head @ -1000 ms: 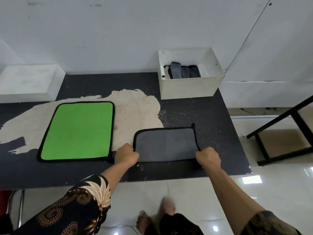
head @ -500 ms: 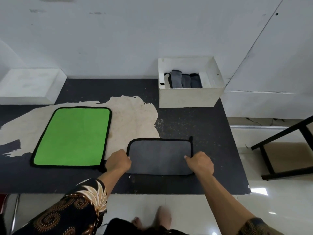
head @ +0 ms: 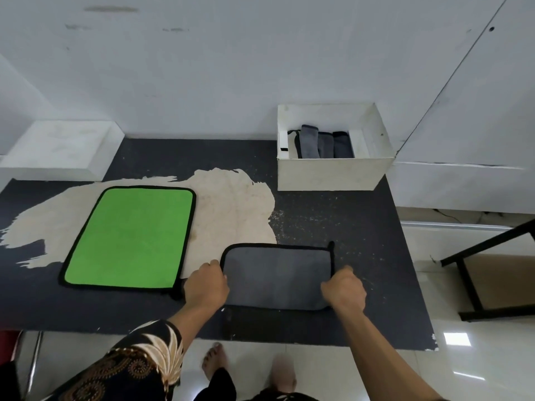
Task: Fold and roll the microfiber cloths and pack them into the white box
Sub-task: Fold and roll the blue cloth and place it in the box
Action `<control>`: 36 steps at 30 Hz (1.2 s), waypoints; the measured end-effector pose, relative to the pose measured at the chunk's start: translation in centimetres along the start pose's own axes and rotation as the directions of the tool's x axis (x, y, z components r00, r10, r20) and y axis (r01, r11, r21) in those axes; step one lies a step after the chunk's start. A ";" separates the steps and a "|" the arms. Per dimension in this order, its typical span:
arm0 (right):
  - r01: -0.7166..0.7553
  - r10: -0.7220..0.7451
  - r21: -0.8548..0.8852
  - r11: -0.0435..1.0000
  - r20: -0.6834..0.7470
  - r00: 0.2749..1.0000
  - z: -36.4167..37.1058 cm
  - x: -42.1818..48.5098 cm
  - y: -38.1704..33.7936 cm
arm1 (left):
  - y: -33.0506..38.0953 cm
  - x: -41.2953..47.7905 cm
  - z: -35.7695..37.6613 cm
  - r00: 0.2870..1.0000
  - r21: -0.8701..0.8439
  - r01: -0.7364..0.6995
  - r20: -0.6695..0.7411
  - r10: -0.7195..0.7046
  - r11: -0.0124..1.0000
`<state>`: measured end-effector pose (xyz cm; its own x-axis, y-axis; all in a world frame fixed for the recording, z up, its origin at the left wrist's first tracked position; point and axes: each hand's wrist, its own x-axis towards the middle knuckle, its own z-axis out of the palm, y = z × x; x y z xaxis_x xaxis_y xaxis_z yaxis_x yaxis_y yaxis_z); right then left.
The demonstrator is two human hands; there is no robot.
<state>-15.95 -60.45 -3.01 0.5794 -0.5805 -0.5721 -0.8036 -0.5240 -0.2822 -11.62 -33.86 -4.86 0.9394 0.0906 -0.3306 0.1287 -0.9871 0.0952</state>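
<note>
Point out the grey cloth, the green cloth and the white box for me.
grey cloth (head: 278, 277): head view, middle of its top face.
green cloth (head: 130, 237): head view, centre of its green face.
white box (head: 333, 175): head view, front wall.

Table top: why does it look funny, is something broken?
Yes. The black table has a big pale patch where its surface looks peeled away, partly under the green cloth, and its front right corner is chipped white.

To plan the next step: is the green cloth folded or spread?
Spread: the green cloth lies flat as one full rectangle, its black border visible all around.
</note>
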 end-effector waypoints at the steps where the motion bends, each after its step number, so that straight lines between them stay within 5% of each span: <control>1: -0.005 0.005 0.002 1.000 -0.001 1.000 -0.2 0.0 0.1 | 0.1 0.0 -0.1 1.000 0.003 0.016 0.007 -0.016 1.000; 5: -0.027 0.027 0.033 0.999 0.004 1.000 -0.9 0.0 0.6 | 1.4 0.0 -0.9 0.997 0.063 0.075 -0.023 -0.074 0.995; 8: -0.039 0.037 0.092 0.995 0.024 0.999 -0.8 0.2 1.1 | 3.5 0.3 -1.1 0.993 0.071 -0.044 -0.103 0.052 0.996; 13: -0.033 0.014 0.192 0.981 0.102 0.995 -0.2 -0.1 0.6 | 8.9 0.2 -0.7 0.964 -0.251 -0.257 0.007 0.267 0.933; 19: 0.025 -0.079 0.441 0.897 0.105 0.991 -0.9 0.1 0.6 | 15.8 0.0 -1.1 0.931 -0.596 0.069 0.327 0.162 0.800; 22: 0.128 -0.210 0.494 0.860 0.114 0.971 -0.9 -0.5 0.5 | 17.7 0.0 -1.8 0.829 -0.665 0.408 0.557 0.051 0.626; 24: 0.194 -0.296 0.537 0.821 0.111 0.949 -0.8 -1.1 0.4 | 18.2 0.1 -2.0 0.783 -0.644 0.467 0.620 0.056 0.606; 30: 0.347 -0.453 0.499 0.794 0.104 0.886 -0.2 -2.4 0.4 | 17.9 1.3 -2.0 0.831 -0.658 0.430 0.556 0.014 0.618; 36: 0.387 -0.403 0.239 0.891 0.020 0.915 0.5 -3.4 0.3 | 16.3 1.6 -1.6 0.931 -0.644 0.260 0.364 -0.010 0.720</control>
<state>-18.16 -58.34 -1.52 0.8511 -0.3075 -0.4254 -0.5242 -0.5420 -0.6569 -7.48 -49.58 -2.31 0.7579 0.0466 -0.6507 0.5410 -0.6022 0.5870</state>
